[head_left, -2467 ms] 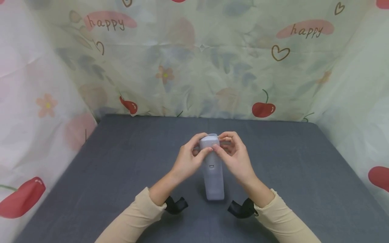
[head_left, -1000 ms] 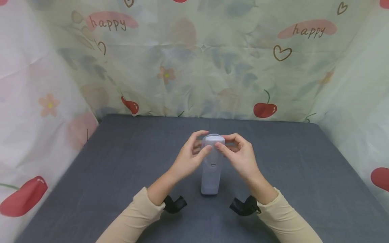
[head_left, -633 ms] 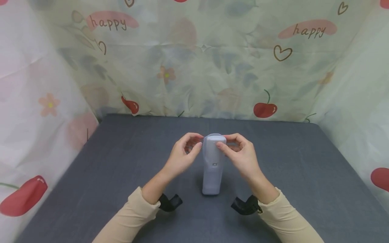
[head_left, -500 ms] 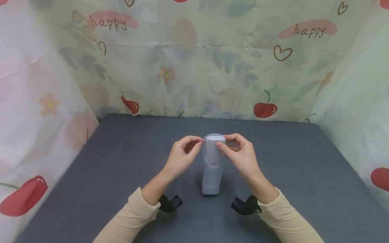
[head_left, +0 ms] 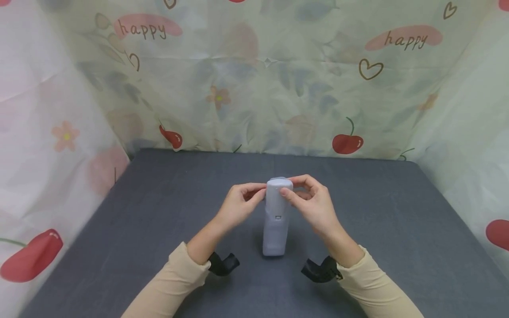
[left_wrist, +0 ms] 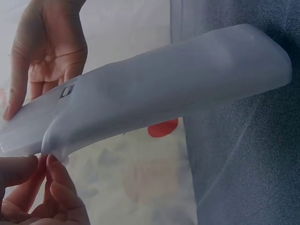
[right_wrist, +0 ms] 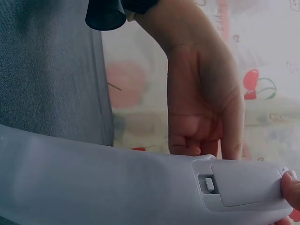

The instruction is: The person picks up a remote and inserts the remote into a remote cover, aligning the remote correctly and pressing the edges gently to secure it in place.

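Note:
A white remote control [head_left: 278, 201] stands on end on the table, its back with the battery cover [right_wrist: 246, 183] towards me. A translucent soft sleeve [left_wrist: 154, 84] wraps its lower part, leaving the upper end bare. My left hand [head_left: 236, 205] pinches the sleeve's edge at the remote's left side. My right hand [head_left: 312, 201] grips the upper end, thumb on the back and fingers behind. In the right wrist view the cover's latch [right_wrist: 209, 183] shows beside the sleeve's rim. The remote's front is hidden.
A dark grey table [head_left: 191, 185] lies beneath, with patterned cloth [head_left: 254, 88] hanging behind and on both sides. A black strap [head_left: 223, 265] hangs from the left wrist, and another black strap [head_left: 320, 269] from the right.
My left hand has let go of the remote's top, moved left, and come back lower to pinch the sleeve's edge. My right hand keeps its grip; the remote has tilted slightly.

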Available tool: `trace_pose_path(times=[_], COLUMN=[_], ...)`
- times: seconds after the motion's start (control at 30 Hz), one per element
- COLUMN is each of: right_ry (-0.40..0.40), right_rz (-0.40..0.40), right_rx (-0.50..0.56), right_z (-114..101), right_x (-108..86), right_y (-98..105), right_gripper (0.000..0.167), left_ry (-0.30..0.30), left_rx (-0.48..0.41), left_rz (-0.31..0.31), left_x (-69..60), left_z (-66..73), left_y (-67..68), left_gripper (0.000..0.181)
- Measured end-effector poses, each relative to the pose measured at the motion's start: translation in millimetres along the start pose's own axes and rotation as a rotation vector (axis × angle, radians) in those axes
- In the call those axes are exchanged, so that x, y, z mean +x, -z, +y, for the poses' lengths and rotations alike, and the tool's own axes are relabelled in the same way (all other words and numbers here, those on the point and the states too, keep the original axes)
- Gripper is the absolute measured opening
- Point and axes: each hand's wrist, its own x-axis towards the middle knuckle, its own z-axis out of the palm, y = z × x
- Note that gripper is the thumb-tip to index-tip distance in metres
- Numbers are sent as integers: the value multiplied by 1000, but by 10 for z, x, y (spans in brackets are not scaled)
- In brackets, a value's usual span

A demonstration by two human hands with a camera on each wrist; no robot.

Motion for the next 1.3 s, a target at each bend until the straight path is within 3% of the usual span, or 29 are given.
trace_pose_path(times=[0.23, 0.5, 0.83, 1.0, 1.3], right_ry=[9, 27, 8, 13, 72], right_rz=[-47, -89, -109, -104, -97], right_rx=[-19, -48, -39, -65, -138], right_z=[10, 26, 51, 54, 75], right_x=[-9, -19, -7, -5, -7], right_y=[1, -8, -15, -13, -38], right_gripper=[32, 33, 32, 31, 27], left_ry=[57, 101, 59, 72, 118], left_rx=[-2, -11, 26, 37, -102], left_rz=[-105, -110, -173, -126, 44], left_x=[4, 13, 34, 41, 30], left_z=[-16, -15, -22, -13, 31], left_y=[29, 34, 77, 73, 41], left_gripper=[25, 21, 16, 18, 20])
